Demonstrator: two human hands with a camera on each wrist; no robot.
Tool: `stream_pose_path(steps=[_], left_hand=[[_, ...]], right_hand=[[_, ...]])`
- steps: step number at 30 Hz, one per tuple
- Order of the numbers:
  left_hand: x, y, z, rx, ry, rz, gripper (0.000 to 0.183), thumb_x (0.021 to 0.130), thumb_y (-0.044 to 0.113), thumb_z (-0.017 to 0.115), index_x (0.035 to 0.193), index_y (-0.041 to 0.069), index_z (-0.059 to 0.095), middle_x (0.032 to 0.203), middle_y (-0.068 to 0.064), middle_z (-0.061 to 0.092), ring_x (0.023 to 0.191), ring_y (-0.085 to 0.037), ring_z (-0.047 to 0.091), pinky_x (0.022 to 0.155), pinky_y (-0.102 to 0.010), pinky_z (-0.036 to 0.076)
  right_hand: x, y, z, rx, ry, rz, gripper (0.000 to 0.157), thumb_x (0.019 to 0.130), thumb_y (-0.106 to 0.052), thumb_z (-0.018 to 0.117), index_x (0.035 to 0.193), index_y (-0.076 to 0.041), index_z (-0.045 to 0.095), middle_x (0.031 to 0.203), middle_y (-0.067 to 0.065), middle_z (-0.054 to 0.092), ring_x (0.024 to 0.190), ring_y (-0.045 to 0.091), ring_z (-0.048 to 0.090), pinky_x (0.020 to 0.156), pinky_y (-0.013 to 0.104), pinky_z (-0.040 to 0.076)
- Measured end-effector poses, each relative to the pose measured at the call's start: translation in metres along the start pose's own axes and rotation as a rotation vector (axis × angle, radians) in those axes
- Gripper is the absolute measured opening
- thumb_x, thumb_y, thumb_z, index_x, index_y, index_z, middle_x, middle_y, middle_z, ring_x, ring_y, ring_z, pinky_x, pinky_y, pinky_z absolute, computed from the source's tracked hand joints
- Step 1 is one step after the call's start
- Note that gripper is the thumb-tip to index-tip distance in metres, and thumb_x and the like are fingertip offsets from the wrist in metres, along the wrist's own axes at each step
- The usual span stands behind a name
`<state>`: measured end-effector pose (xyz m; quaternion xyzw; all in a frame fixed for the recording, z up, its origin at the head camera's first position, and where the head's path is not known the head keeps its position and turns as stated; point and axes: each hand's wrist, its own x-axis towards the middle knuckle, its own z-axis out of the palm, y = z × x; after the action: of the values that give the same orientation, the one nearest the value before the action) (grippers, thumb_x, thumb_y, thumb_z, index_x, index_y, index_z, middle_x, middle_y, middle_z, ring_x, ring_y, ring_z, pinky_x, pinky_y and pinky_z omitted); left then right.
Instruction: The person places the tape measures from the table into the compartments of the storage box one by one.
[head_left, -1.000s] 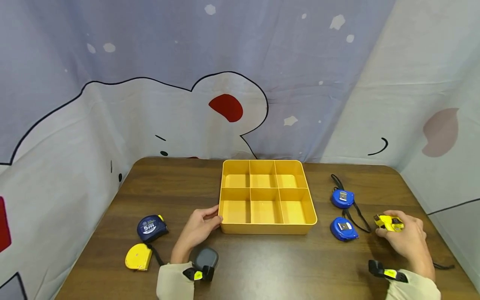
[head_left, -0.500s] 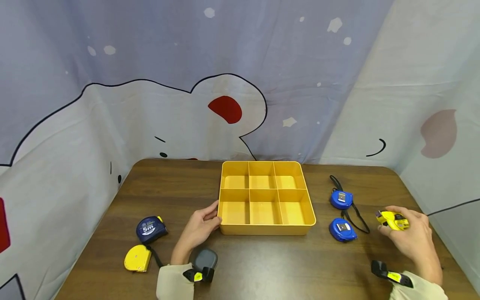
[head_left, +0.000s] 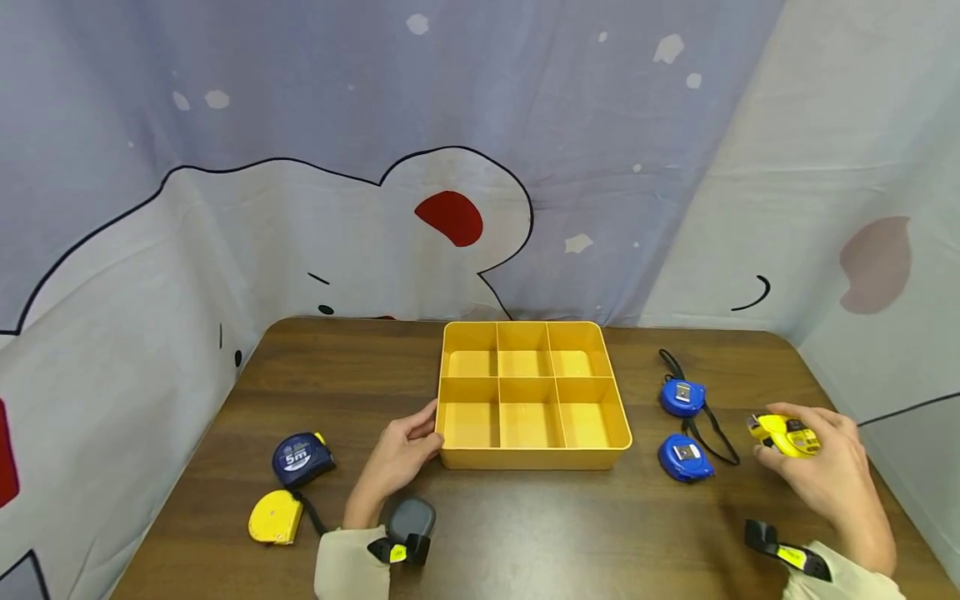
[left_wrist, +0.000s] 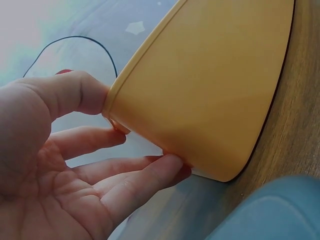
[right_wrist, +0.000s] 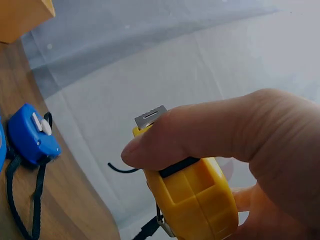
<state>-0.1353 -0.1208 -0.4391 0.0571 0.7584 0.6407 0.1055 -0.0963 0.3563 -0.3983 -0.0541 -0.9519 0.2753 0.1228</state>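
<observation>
My left hand [head_left: 401, 454] holds the front left corner of a yellow divided box [head_left: 536, 459]. In the left wrist view the thumb lies at the rim and the fingers [left_wrist: 145, 185] touch the box wall [left_wrist: 200, 85]. At the right my right hand [head_left: 832, 471] grips a yellow tape measure [head_left: 797, 442] between thumb and fingers. Its metal end hook [right_wrist: 151, 116] and black strap [right_wrist: 146, 229] show in the right wrist view, where the thumb covers part of the case. Left of this hand lie two blue tape measures [head_left: 683, 398] with black cords.
A navy tape measure [head_left: 300, 458], a yellow one [head_left: 275, 517] and a grey one [head_left: 412, 518] lie on the brown table [head_left: 562, 533] around the left forearm. A printed curtain [head_left: 337, 225] hangs behind the table.
My right hand has lifted the yellow tape measure off the table and tilted it, its strap leaving the tabletop. My left hand stays at the box corner.
</observation>
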Motion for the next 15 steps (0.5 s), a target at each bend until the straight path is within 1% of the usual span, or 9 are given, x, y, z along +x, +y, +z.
stream_pose_path(steps=[5,8,10,15], left_hand=[[0.000,0.002,0.001,0.004,0.014,0.004,0.051,0.078,0.004,0.051,0.126,0.003,0.035,0.115,-0.024,0.042,0.099,-0.030,0.047,0.071,-0.031,0.043],[0.002,-0.001,0.001,0.016,0.011,0.005,0.051,0.078,0.005,0.051,0.126,0.003,0.035,0.116,-0.024,0.042,0.099,-0.029,0.047,0.070,-0.029,0.043],[0.004,-0.006,0.001,0.018,0.013,-0.005,0.052,0.077,0.006,0.052,0.126,0.004,0.035,0.116,-0.023,0.042,0.099,-0.027,0.047,0.070,-0.028,0.043],[0.010,-0.023,0.000,0.022,0.032,-0.023,0.053,0.077,0.011,0.055,0.126,0.009,0.037,0.116,-0.019,0.045,0.096,-0.021,0.050,0.069,-0.026,0.044]], right_hand=[[-0.001,-0.012,-0.002,-0.004,-0.005,-0.006,0.056,0.066,-0.031,0.068,0.116,-0.014,0.049,0.120,0.021,0.027,0.100,0.045,0.022,0.064,0.048,0.021],[-0.001,-0.018,-0.003,-0.009,0.000,-0.009,0.056,0.066,-0.031,0.068,0.115,-0.014,0.049,0.120,0.020,0.028,0.099,0.045,0.024,0.064,0.048,0.021],[-0.001,-0.022,-0.003,-0.011,0.010,-0.020,0.056,0.065,-0.033,0.068,0.114,-0.015,0.050,0.120,0.018,0.029,0.098,0.044,0.026,0.064,0.047,0.021],[0.002,-0.031,-0.002,-0.006,0.017,-0.049,0.054,0.065,-0.034,0.068,0.114,-0.017,0.051,0.119,0.017,0.029,0.099,0.041,0.028,0.064,0.046,0.022]])
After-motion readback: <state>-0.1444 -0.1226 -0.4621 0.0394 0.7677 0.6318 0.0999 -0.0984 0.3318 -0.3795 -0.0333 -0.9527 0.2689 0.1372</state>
